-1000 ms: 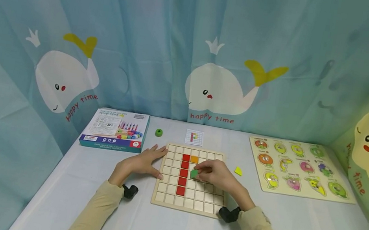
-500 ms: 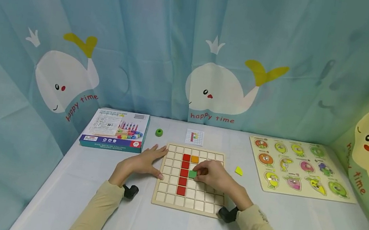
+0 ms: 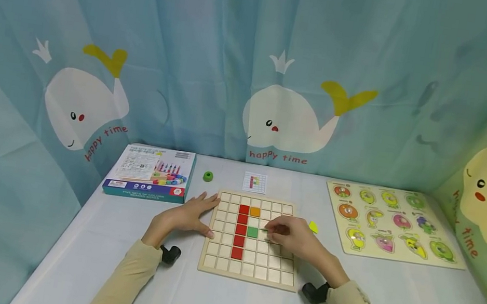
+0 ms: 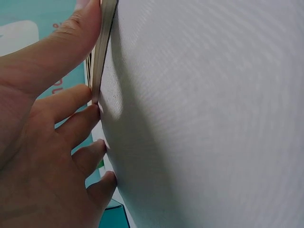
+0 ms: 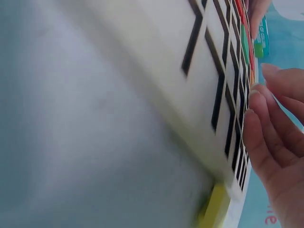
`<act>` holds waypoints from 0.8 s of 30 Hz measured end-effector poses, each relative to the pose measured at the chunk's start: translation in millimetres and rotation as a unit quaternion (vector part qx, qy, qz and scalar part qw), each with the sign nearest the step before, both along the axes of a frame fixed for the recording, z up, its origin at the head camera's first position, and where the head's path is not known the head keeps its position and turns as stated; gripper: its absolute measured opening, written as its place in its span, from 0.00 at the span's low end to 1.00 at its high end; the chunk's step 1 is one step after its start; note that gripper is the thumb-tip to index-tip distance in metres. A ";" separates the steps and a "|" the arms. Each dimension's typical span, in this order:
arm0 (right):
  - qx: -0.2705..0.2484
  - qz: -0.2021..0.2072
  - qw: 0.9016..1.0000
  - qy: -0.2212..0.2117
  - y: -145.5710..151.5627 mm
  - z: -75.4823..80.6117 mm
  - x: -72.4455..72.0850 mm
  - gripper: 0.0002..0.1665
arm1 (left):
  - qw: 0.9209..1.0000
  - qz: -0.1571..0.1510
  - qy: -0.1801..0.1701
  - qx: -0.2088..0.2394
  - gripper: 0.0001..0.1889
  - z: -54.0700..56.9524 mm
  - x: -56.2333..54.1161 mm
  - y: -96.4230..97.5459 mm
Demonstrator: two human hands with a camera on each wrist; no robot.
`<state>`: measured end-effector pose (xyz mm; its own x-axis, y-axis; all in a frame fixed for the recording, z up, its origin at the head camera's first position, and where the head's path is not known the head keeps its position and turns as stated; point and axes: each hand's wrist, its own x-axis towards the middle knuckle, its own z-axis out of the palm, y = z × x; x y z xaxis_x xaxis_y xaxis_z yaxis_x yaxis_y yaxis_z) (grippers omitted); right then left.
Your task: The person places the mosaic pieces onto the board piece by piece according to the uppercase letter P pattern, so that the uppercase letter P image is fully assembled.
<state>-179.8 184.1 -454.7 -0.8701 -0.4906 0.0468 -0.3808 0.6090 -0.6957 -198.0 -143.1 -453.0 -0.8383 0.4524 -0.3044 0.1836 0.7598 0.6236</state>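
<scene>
A light wooden grid board (image 3: 271, 274) lies on the table. On it a column of several red tiles (image 3: 241, 230) stands beside an orange tile (image 3: 255, 211) and a green tile (image 3: 252, 232). My left hand (image 3: 184, 216) rests along the board's left edge, thumb and fingers spread; the left wrist view shows the fingertips touching that edge. Just right of the green tile, my right hand (image 3: 290, 235) hovers over the board with fingers loosely bent. No tile shows between its fingers (image 5: 256, 135) in the right wrist view. Beyond that hand lies a yellow piece (image 3: 313, 227), partly hidden.
A small pattern card (image 3: 255, 182) lies behind the board, with a green bead (image 3: 208, 176) to its left. At the back left is a toy box (image 3: 148, 172). A fruit puzzle board (image 3: 393, 224) occupies the right side. Printed curtains (image 3: 219, 64) stand around the table.
The green tile, pinched by my right hand earlier, now lies flat in a cell beside the red column. My right hand has let go and shifted right. The left hand has stayed put.
</scene>
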 end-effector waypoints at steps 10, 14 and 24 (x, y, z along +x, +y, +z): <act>0.020 -0.041 0.999 -0.003 34.9 4.8 8.9 0.08 | 1.000 0.004 0.002 -0.006 0.53 1.6 2.0 2.3; 0.026 -0.053 0.998 0.010 48.3 4.4 10.3 0.07 | 1.000 0.002 0.002 -0.002 0.53 0.6 2.0 1.8; 0.041 -0.079 0.996 0.007 70.7 4.3 17.9 0.07 | 1.000 -0.009 0.005 0.007 0.53 1.9 2.7 0.3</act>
